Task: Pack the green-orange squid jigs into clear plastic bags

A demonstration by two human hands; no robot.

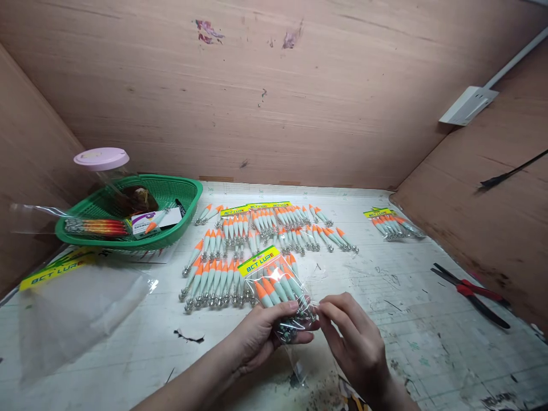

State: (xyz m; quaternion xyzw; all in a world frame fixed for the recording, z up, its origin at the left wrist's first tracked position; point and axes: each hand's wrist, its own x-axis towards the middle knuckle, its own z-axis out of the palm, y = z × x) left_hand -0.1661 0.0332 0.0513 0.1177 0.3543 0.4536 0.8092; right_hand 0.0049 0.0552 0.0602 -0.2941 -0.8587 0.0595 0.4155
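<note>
Head view: L hand (266, 330) grips a clear BCT LURE pkt (280, 285) of orange-tipped lures (265, 293) up over the bench (432, 354); R hand (357, 337) pinches the pkt's edge, fingers narrow. Loose lures (213, 278) lie in rows just beyond, green basket (194, 197) back L, red/blk-handled tool (473, 292) off R.

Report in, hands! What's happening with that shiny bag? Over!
Left hand holding lure bag. Right hand at its edge. Loose lures beyond; nothing visibly blocking.
</note>
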